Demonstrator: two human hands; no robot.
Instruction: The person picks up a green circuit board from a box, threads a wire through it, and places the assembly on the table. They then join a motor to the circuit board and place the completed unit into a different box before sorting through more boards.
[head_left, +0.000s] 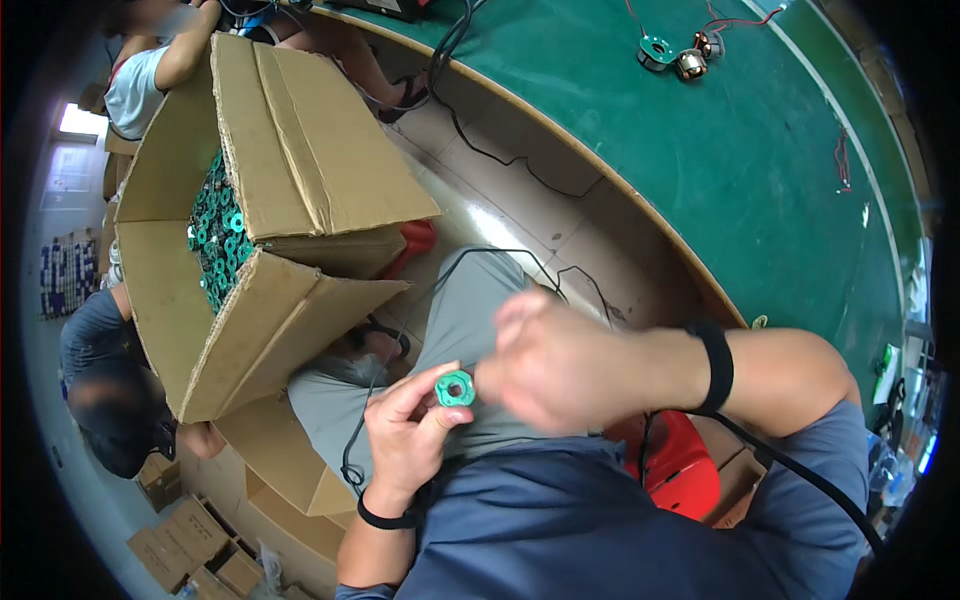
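My left hand (pixel 400 445) grips a small green ring-shaped part (pixel 443 391) between thumb and fingers, above my lap. A hole shows in its middle, and its face is turned up. Close beside it on the right is my right hand (pixel 560 365), smeared by motion. Its fingers are too blurred to tell whether they hold anything or touch the part. A dark band circles each wrist, and black cords run near both arms.
An open cardboard box (pixel 290 140) at the left holds many similar green parts (pixel 222 235). On the green table (pixel 640 130) lie copper-wound motor parts (pixel 691 64) and thin red wires (pixel 844 165). A red stool (pixel 675 465) is under me. Two other people sit at the left.
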